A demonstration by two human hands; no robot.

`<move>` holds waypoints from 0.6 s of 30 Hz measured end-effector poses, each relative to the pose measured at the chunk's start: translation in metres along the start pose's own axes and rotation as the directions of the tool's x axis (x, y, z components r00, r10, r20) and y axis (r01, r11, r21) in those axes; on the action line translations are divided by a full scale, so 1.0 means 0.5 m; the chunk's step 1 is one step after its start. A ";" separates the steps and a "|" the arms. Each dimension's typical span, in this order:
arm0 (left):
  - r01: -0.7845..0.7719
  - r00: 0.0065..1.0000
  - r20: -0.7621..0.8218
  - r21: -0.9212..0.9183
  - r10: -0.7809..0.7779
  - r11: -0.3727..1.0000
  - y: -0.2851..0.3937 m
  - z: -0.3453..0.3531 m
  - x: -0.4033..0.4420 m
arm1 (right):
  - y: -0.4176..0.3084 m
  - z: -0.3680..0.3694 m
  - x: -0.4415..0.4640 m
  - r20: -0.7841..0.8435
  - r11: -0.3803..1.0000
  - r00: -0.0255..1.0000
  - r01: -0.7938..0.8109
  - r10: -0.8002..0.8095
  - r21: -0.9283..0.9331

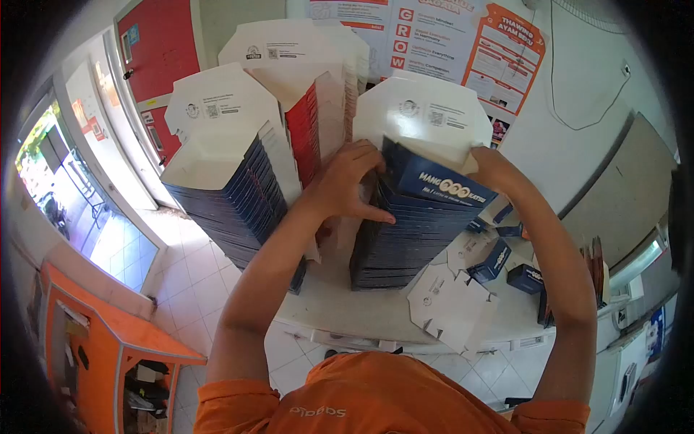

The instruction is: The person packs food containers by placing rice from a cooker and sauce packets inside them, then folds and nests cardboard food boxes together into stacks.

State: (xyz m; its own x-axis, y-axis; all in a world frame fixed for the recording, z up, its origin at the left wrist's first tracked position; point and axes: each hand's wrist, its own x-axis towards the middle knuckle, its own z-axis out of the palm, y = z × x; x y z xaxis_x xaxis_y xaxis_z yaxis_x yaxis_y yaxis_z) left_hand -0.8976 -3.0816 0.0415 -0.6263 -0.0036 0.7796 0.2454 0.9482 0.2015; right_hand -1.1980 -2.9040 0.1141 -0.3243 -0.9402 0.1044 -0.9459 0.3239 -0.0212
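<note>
A tall stack of nested dark blue boxes (405, 249) stands on the pale table, with white open lids upright at its back. My left hand (347, 181) is at the stack's left side, thumb and fingers spread apart, touching the upper boxes. At the top right corner, my right hand (495, 172) has its fingers bent behind the top box (441, 177), which sits tilted a little above the others. Those fingertips are mostly hidden by the box. Left of this stack stand another blue box stack (253, 181) and a red one (307, 130).
Flat white box pieces (448, 307) and small blue boxes (524, 278) lie on the table (340, 311) at the right. An orange cabinet (108, 325) stands at lower left. Posters (499, 65) hang on the wall behind.
</note>
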 end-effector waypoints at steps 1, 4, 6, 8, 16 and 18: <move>0.011 1.000 0.004 0.003 -0.011 1.000 0.002 0.000 -0.003 | 0.000 0.004 0.004 -0.012 0.998 0.999 0.045 -0.045 -0.048; -0.104 0.992 -0.060 0.076 0.108 0.992 0.018 0.004 -0.014 | -0.026 0.002 0.008 -0.009 0.997 1.000 -0.009 0.009 -0.073; -0.112 0.992 -0.053 0.105 0.118 0.988 0.021 0.005 -0.030 | -0.039 0.006 0.018 -0.035 0.995 0.998 -0.063 0.061 -0.077; -0.079 0.995 -0.048 0.083 0.083 0.993 0.034 0.004 -0.035 | -0.044 0.027 0.030 -0.086 0.991 0.994 -0.071 0.062 -0.112; -0.008 0.995 -0.099 0.095 0.017 0.995 0.050 0.003 -0.063 | -0.100 -0.005 0.023 0.052 0.995 0.995 -0.085 0.088 -0.055; 0.012 0.997 -0.071 0.126 -0.003 0.992 0.056 -0.003 -0.061 | -0.095 0.011 0.020 -0.012 0.997 1.000 0.009 -0.010 -0.076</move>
State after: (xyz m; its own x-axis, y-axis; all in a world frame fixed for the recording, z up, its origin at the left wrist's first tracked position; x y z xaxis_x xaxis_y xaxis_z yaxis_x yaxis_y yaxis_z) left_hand -0.8704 -3.0557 0.0242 -0.5731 -0.0286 0.8190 0.1428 0.9806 0.1342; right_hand -1.1562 -2.9294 0.1108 -0.3144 -0.9421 0.1167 -0.9450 0.3223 0.0552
